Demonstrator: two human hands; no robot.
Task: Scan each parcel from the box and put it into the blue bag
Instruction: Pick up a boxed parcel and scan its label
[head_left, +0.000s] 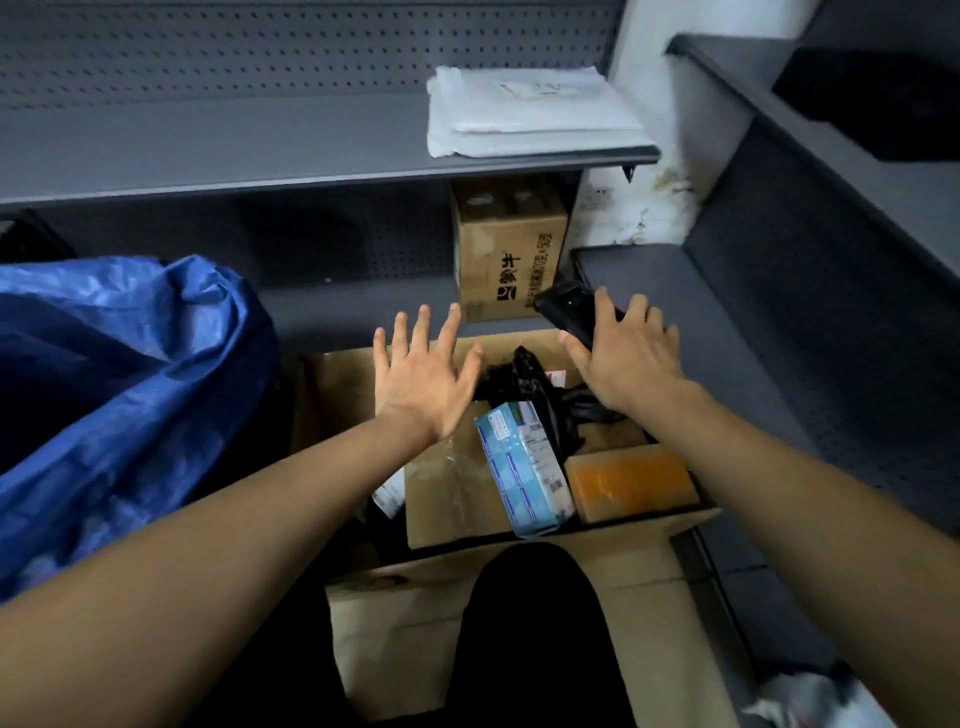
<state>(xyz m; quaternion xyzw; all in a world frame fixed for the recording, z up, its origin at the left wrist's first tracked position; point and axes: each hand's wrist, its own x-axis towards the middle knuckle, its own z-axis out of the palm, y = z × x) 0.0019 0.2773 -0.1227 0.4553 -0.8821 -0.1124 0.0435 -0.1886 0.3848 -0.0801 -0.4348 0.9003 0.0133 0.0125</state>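
Plainly, the fingers of the left hand (423, 376) are straight and spread, holding nothing, hovering palm-down over the far-left part of the box (644, 558); the right hand (626, 353) has its fingers curled over a dark handheld scanner (563, 309), gripping it above the far-right corner of the box; whether the scanner is aimed at any label I cannot tell. Below the hands, inside the box, parcels remain: a black plastic-wrapped parcel (524, 376) toward the far side, a light-blue printed carton (524, 467) standing tilted in the middle with a barcode label on its side, an orange-wrapped parcel (628, 483) at the near-right corner, and a plain brown carton (452, 493) just left of the blue one; more may lie underneath, hidden. Left of the box stands the blue bag (130, 374), its mouth open and slumped; its inside is dark and I cannot tell whether anything has gone in. Beyond the box, a printed cardboard carton (506, 249) sits under a grey shelf (208, 156), and white flat packets (530, 111) lie on that shelf. By my reading, much of the job is left: at least four parcels to scan and bag, and no parcel is in hand yet.
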